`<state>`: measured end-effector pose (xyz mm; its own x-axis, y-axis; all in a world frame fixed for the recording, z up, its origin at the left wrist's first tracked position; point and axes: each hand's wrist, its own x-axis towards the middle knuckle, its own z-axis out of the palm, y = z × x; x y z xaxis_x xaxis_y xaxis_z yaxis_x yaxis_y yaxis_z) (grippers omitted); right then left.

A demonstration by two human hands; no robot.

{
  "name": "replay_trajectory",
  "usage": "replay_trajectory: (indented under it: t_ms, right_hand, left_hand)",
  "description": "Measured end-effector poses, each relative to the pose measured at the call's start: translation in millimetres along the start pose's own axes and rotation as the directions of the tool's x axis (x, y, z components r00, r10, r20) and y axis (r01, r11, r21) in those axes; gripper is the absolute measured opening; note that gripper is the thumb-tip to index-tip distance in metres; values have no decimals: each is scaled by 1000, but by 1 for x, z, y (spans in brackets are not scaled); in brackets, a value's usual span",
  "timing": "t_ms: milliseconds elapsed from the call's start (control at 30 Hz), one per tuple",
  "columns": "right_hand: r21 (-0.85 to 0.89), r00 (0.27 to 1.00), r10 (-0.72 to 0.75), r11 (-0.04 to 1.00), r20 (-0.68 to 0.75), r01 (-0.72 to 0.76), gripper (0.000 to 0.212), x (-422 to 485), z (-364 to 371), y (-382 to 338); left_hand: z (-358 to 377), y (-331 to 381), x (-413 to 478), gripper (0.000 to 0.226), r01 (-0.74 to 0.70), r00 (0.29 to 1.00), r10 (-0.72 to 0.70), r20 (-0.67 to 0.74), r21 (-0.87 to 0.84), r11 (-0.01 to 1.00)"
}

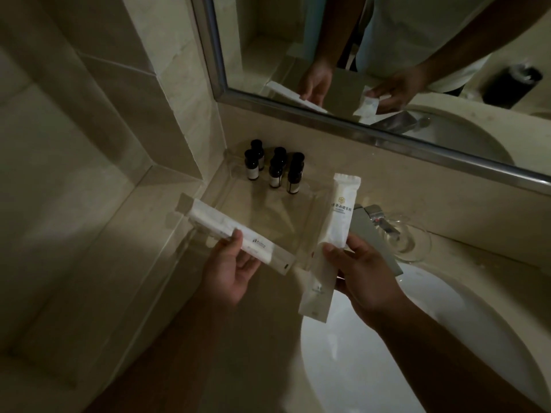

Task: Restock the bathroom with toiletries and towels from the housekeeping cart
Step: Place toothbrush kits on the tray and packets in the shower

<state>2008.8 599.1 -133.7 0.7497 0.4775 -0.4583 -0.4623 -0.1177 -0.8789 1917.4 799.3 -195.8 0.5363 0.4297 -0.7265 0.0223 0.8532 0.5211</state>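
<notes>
The left hand (235, 272) pinched a long packet (238, 236), thumb on top and fingers curled beneath. It was held slantwise in the air over the near left rim of the clear tray (225, 171). The right hand (366, 278) gripped a tall white packet (343, 210) upright, thumb pressed across its lower end. A flatter white packet (316, 293) hung below it in the same grip, over the edge of the sink (387, 338).

The tray sat on the counter (262, 338), pushed into the corner where the tiled side wall (74, 144) met the low ledge under the mirror (387, 40). Five small dark bottles (274, 168) stood upright at the tray's back left, close together in two loose rows. From the bottles forward the tray floor lay bare, and both hands hovered at that open front part with the packets above it.

To the right of the tray, just behind the right hand, stood the metal tap (377, 217), its spout running down toward the basin. A clear glass dish (417, 248) stood just beside the tap on its far side. The tap hemmed in the tray's right side, the wall its left, and the ledge with the mirror frame (298, 111) its back. Only the near side, toward the person, stood open. The mirror showed both hands and their packets again, dimly.
</notes>
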Motion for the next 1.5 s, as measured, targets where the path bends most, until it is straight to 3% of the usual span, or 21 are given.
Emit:
replay_trajectory:
  t_ms: [167,300,467,1500]
  right_hand:
    - [-4,1000,11,1000,-6,-11,30,-2,3,3]
    - [-1,1000,23,1000,2,-23,28,-4,6,5]
    - [-11,999,35,999,4,-35,26,-11,11,11]
    - [-52,996,73,996,48,-71,24,-64,26,41]
  left_hand:
    - [-11,-3,-6,46,-5,1000,5,-9,-16,1000]
    - [-24,-8,-13,29,-32,999,32,10,17,999]
    - [-32,-14,-25,23,-115,992,120,-25,149,982]
    - [-96,-40,-94,26,-30,982,29,-188,-1,1000]
